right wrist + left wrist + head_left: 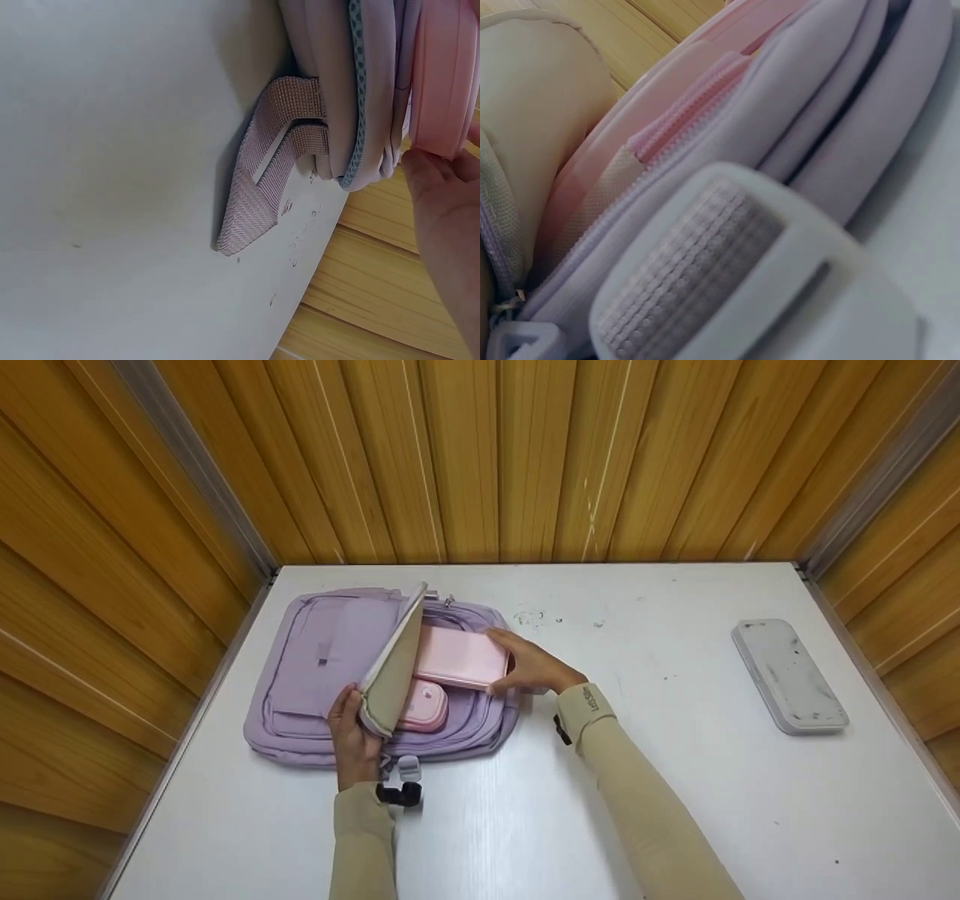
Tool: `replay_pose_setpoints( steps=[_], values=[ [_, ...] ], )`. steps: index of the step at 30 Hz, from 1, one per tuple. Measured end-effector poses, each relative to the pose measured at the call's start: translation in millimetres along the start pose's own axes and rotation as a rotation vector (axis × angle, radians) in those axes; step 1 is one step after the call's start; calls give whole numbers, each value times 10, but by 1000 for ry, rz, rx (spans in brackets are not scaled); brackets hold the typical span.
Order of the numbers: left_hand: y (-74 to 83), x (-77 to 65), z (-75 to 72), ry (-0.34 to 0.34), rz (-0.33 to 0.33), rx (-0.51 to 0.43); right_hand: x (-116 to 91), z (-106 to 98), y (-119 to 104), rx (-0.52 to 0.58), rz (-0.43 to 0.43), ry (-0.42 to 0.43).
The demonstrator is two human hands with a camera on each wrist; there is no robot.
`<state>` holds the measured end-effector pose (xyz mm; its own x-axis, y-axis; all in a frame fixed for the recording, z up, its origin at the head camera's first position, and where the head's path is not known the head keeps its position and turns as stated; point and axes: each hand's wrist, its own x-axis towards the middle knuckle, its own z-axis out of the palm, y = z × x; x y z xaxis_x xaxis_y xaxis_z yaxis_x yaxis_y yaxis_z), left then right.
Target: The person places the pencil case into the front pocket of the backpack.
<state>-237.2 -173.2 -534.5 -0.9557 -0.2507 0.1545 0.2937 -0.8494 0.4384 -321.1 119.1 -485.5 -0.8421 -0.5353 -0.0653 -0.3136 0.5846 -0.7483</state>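
A lilac backpack [300,652] lies flat on the table, its front flap [397,667] lifted to show a cream lining. My left hand [356,739] pinches the lower edge of that flap. With thumb and fingers my right hand [532,664] grips the right end of a flat pink case [461,656], whose left end goes in under the flap. Below it, a smaller pink zippered pouch [426,706] sits partly in the opening. In the right wrist view the thumb presses near the end of the pink case [444,82]. A pale plastic strap buckle [780,277] fills the left wrist view's foreground.
A grey-white oblong case [791,675] lies at the table's right side. Wood-look panels [525,457] stand behind and beside the white table [675,795]. A folded webbing strap [259,172] sticks out from the backpack's end.
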Motion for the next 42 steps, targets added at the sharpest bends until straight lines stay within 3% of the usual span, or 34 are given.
replay_pose_setpoints(
  steps=[5, 15, 24, 42],
  values=[
    [-4, -8, 6, 9, 1, -4, -63, 39, 70, 18, 13, 57],
    [37, -29, 12, 9, -17, -29, -169, 147, 137, 182, -26, 175],
    [35, -34, 6, 22, -24, -18, -171, 205, 123, 76, -15, 222],
    [18, -7, 18, 22, -30, -17, -98, 198, 101, 122, 36, 210]
  ],
)
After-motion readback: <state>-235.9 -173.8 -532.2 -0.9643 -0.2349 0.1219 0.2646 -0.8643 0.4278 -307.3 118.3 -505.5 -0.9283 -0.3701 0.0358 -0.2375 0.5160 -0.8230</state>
